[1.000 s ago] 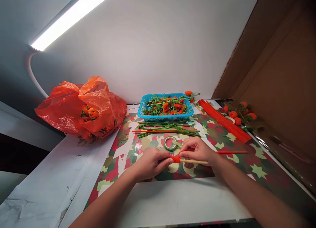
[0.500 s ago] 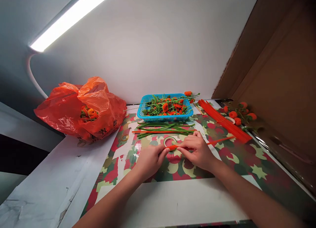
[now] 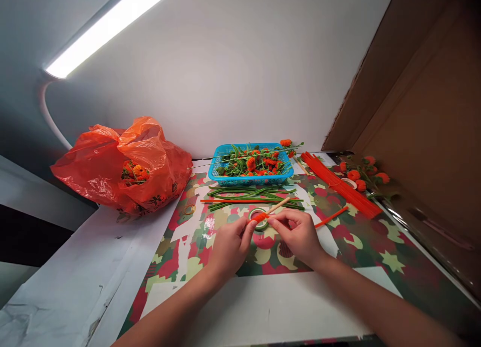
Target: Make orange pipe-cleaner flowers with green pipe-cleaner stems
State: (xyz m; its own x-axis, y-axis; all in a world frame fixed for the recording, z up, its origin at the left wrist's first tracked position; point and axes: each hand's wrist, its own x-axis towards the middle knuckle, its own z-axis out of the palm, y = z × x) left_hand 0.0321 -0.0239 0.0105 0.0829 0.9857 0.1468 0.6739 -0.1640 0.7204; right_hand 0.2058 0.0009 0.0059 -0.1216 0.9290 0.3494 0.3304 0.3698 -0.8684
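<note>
Across the pale tabletop (image 3: 75, 272) lies a sheet patterned in red, green and cream (image 3: 180, 259), glossy in spots, with a plain white panel (image 3: 263, 307) along its near edge. Behind it rises a smooth grey-white wall (image 3: 248, 76); brown cardboard (image 3: 417, 101) closes the right side, and a lit tube lamp (image 3: 108, 34) slants overhead at upper left.

Over the middle of the sheet, an orange fuzzy strip (image 3: 332, 217) is wound around one end of a wooden stick (image 3: 278, 205). The left hand (image 3: 231, 244) pinches the wound part between thumb and fingers. The right hand (image 3: 296, 232), thumb and fingertips together, grips the strip just beside it, the loose end trailing rightward.

Just behind the fingers a green tape roll (image 3: 261, 228) lies flat, then green stems (image 3: 255, 192) and a blue basket (image 3: 251, 180) of orange flowers. An orange plastic bag (image 3: 167, 161) slumps at left; an orange bundle (image 3: 334, 179) lies right.
</note>
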